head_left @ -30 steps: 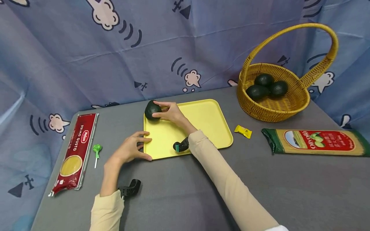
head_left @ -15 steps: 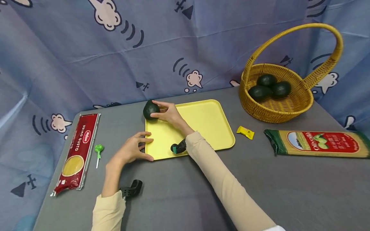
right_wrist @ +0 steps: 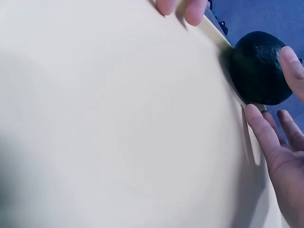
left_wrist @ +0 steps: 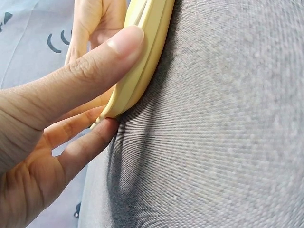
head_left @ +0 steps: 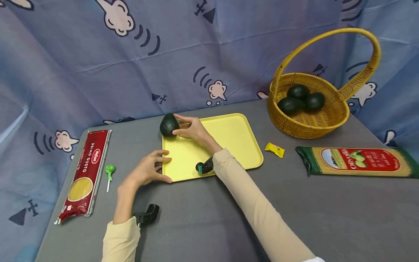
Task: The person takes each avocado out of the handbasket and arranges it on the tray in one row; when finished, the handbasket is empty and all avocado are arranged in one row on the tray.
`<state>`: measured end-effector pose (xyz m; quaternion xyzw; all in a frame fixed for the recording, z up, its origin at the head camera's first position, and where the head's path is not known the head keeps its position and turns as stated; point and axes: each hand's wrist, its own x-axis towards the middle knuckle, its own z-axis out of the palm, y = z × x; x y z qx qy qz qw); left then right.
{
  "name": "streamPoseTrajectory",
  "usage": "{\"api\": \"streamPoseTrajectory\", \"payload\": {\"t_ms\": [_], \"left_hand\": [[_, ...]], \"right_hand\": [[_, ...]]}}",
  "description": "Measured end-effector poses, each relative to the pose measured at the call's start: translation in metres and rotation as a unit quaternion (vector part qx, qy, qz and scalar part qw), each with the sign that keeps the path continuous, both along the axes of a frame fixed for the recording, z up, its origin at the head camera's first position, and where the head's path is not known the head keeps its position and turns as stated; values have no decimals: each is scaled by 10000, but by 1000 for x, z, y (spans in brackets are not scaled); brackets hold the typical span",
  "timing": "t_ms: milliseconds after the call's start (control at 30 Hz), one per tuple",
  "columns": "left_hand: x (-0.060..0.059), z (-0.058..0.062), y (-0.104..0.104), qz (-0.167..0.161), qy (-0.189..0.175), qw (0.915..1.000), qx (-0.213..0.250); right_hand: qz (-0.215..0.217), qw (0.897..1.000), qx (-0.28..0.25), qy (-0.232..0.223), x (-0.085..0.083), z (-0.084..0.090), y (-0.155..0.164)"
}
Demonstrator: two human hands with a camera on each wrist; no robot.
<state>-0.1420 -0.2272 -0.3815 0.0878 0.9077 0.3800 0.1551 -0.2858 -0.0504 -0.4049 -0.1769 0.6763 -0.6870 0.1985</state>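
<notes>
Evidently, the left hand [head_left: 148,169] pinched the yellow tray [head_left: 229,140] corner, steadying it on the desk [head_left: 294,203]; right hand [head_left: 193,128] fingers grasped an avocado [head_left: 168,125] at the far rim.

Tray [head_left: 229,142] sits mid-table [head_left: 311,211], an avocado [head_left: 168,124] at its far-left corner, a candy [head_left: 274,149] just right of it. Behind and right stands the basket [head_left: 327,123] with three avocados [head_left: 299,98] in it, one pasta pack [head_left: 355,161] before it. Far left lies another pasta pack [head_left: 86,174], a lollipop [head_left: 109,172] between it and the tray.
</notes>
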Motion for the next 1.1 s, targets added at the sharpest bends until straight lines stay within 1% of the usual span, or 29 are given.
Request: {"api": "streamPoseTrajectory", "payload": {"t_ms": [133, 267, 500, 800, 933, 1100], "left_hand": [[0, -1, -1, 19, -19, 10000, 7], [0, -1, -1, -39, 54, 10000, -13], [1, 0, 0, -80, 77, 9999, -32], [3, -1, -1, -144, 106, 9998, 63], [4, 0, -1, -124, 91, 9998, 95], [2, 0, -1, -178, 164, 9997, 75]], "right_hand": [[-4, 9999, -6, -136, -1, 1, 8], [-93, 9997, -95, -201, -5, 3, 20], [-217, 9990, -295, -261, -7, 5, 52], [-280, 9995, -86, -119, -6, 12, 95], [-344, 9993, 12, -167, -2, 17, 114], [-565, 9981, 137, -183, 12, 25, 139]]}}
